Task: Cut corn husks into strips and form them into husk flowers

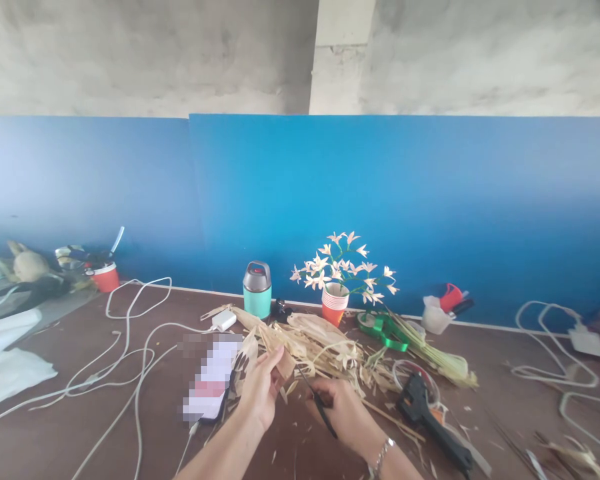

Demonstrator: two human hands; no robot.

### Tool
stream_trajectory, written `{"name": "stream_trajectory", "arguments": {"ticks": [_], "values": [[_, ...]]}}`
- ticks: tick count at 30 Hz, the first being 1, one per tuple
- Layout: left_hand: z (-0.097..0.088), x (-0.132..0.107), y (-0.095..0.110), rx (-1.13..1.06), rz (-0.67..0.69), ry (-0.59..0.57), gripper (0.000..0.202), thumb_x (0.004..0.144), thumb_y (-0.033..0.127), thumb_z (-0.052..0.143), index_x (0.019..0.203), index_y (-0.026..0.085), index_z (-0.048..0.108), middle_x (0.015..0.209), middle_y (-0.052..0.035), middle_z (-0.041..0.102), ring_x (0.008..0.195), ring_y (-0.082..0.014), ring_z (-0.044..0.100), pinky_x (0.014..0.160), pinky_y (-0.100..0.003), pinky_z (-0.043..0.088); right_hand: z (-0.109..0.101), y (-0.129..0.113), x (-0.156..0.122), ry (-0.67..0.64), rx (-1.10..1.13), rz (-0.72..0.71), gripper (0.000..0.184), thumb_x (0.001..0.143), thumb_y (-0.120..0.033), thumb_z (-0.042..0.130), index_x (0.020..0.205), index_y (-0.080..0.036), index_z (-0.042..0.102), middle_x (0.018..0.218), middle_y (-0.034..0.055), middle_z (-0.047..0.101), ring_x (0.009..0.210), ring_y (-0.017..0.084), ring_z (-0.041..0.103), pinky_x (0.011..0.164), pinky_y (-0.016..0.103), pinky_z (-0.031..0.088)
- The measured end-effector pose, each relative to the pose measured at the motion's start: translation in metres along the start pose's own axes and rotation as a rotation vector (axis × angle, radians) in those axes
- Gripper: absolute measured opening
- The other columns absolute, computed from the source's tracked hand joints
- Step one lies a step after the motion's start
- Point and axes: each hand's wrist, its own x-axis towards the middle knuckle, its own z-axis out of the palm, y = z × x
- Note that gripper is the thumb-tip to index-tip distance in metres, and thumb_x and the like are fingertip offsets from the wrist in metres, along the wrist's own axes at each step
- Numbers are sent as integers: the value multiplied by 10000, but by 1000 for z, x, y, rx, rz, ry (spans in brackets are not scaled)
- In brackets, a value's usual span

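Between the thumb and fingers of my left hand is a flat piece of dried corn husk. My right hand is closed around black-handled scissors, whose thin blades point toward the husk piece. Whether the blades touch it I cannot tell. Behind both hands lies a loose heap of pale dried husks, with cut petal shapes and scraps about it. Past the heap, stacked paper cups hold husk flowers on green stems.
To the left are a phone, a white charger and looping white cables. A teal flask stands behind. On the right lie a black glue gun, green ribbon and a straw bundle. A blue partition closes the back.
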Motion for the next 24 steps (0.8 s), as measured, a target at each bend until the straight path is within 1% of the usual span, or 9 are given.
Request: {"name": "stream_trajectory", "arguments": {"ticks": [4, 7, 14, 20, 24], "values": [[1, -1, 0, -22, 3, 15, 85, 695, 162, 733, 747, 121, 681, 699, -41, 703, 566, -105, 633, 474, -165, 483, 2, -1, 0, 3, 33, 25, 109, 670, -251, 544, 649, -157, 595, 505, -48, 402, 468, 78, 313, 439, 192, 239], [1, -1, 0, -32, -5, 15, 80, 692, 152, 736, 741, 119, 682, 700, -41, 703, 568, -104, 634, 479, -163, 485, 3, 0, 0, 2, 54, 34, 96, 661, -239, 546, 663, -160, 601, 507, -46, 419, 464, 80, 327, 436, 194, 241], [4, -7, -4, -55, -42, -69, 103, 736, 201, 698, 793, 119, 677, 734, -55, 708, 589, -129, 644, 503, -197, 506, 4, -2, 0, 11, 88, 31, 79, 660, -216, 550, 657, -157, 603, 497, -44, 435, 463, 85, 349, 436, 195, 253], [2, -2, -9, -82, -46, -73, 142, 732, 234, 704, 812, 123, 669, 754, -61, 707, 611, -144, 653, 514, -212, 512, 7, 5, 1, 3, 120, 40, 64, 665, -204, 561, 647, -157, 600, 496, -54, 401, 454, 76, 316, 426, 194, 232], [0, 0, -12, -94, -50, -69, 155, 721, 233, 716, 820, 122, 673, 778, -66, 711, 633, -146, 661, 532, -210, 519, 7, 1, 1, 2, 146, 34, 54, 661, -191, 565, 630, -154, 589, 499, -56, 401, 458, 72, 314, 432, 191, 231]]}}
